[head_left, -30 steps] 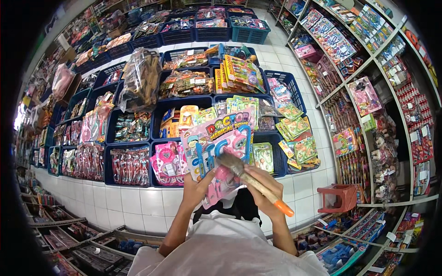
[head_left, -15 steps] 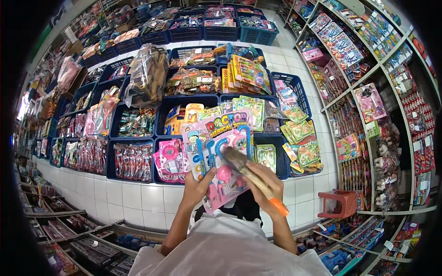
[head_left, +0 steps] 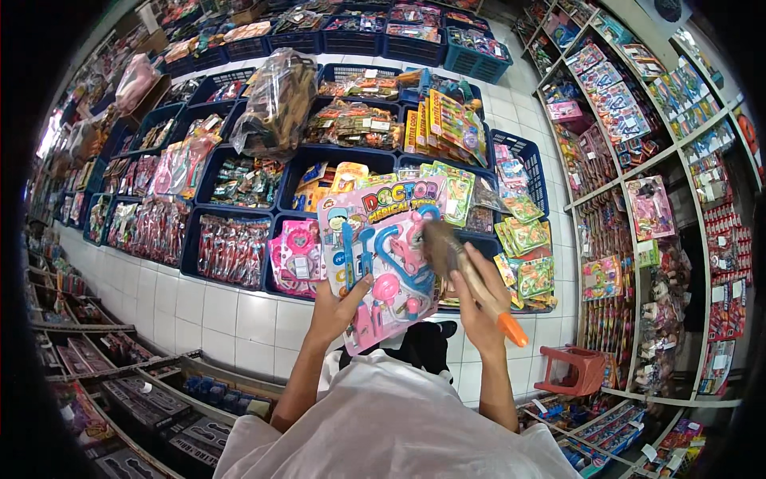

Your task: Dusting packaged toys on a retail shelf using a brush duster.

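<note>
My left hand [head_left: 341, 307] is closed on the lower left edge of a toy doctor set [head_left: 386, 254], a flat pink card packed with blue and pink plastic pieces. The thumb lies on its front, and the fingers go behind. A paintbrush [head_left: 475, 281] with a pale handle and an orange end is gripped in my right hand [head_left: 481, 307]. Its dark bristles lie over the right edge of the card, blurred; whether they touch it I cannot tell. Behind the card, pink toy packs [head_left: 298, 259] fill part of a blue crate.
Rows of blue plastic crates [head_left: 230, 211] hold bagged and carded toys. A large clear bag of brown items [head_left: 276, 104] stands on them. Shelves [head_left: 630, 172] with hanging toys line the right, near a red plastic stool [head_left: 571, 370]. Low shelves [head_left: 152, 363] run along the lower left.
The paintbrush has moved right, from the middle of the card to its right edge. The card is now more upright, and the whole view has shifted slightly.
</note>
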